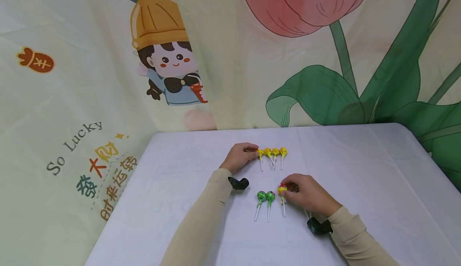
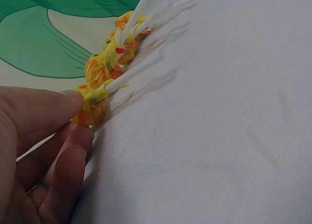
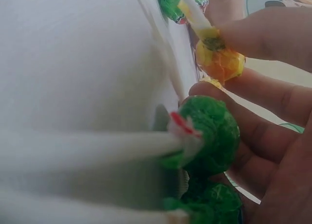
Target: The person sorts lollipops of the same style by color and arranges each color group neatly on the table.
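Note:
Two lines of wrapped lollipops lie on a white cloth. In the back line, several yellow lollipops (image 1: 275,152) sit side by side with sticks toward me. My left hand (image 1: 240,156) pinches the wrapped head of the leftmost yellow lollipop (image 2: 92,107) between thumb and fingers. My right hand (image 1: 309,192) pinches a yellow lollipop (image 3: 219,63) by its head in the front line, its stick slanting away from the fingers. Left of it lie two green lollipops (image 1: 270,196). Two more green lollipops (image 3: 212,133) are close by the right fingers in the right wrist view, mostly hidden in the head view.
The table (image 1: 187,154) is covered in white cloth, its back edge against a printed curtain (image 1: 230,57) with a cartoon figure and a large tulip. A black wrist camera (image 1: 239,183) is on the left wrist, another black device (image 1: 319,226) on the right.

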`<state>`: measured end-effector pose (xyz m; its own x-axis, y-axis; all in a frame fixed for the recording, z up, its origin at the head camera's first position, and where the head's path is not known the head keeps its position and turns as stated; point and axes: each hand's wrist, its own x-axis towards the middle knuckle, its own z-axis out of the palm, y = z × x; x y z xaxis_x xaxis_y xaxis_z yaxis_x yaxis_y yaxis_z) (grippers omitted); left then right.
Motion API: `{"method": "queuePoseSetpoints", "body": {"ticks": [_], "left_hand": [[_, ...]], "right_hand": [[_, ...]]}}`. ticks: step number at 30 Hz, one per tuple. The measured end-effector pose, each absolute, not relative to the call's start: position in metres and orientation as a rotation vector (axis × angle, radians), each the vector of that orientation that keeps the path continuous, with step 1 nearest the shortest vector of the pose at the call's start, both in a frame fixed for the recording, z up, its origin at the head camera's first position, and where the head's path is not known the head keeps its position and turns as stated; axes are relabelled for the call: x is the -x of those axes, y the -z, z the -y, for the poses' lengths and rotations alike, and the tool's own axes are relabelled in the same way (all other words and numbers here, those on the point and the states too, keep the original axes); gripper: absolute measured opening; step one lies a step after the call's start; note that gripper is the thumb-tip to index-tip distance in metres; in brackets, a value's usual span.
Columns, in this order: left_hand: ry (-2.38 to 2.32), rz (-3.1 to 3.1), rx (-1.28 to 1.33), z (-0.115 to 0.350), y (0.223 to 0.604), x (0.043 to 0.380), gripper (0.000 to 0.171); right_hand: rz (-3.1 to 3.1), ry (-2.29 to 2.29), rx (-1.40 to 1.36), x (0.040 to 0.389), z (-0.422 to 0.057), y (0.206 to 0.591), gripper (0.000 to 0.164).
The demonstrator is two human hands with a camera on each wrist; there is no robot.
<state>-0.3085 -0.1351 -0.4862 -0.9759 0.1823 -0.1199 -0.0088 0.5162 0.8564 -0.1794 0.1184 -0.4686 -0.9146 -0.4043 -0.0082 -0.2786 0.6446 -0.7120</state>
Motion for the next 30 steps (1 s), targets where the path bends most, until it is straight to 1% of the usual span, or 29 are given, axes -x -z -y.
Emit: {"method": "queuePoseSetpoints", "body": {"ticks": [8, 15, 30], "left_hand": [[-1.540, -2.497, -0.126, 0.139, 0.490, 0.309, 0.027], [-1.577, -2.490, -0.109, 0.139, 0.491, 0.307, 0.027], [-1.689, -2.464, -0.089, 0.141, 0.488, 0.295, 0.028]], "right_hand": [[-2.687, 1.195, 0.532, 0.179, -0.117, 0.469, 0.017], [-2.686, 1.217, 0.539, 0.179, -0.118, 0.470, 0.020], [-2.691, 1.255, 0.550, 0.179, -0.118, 0.472, 0.021]]}}
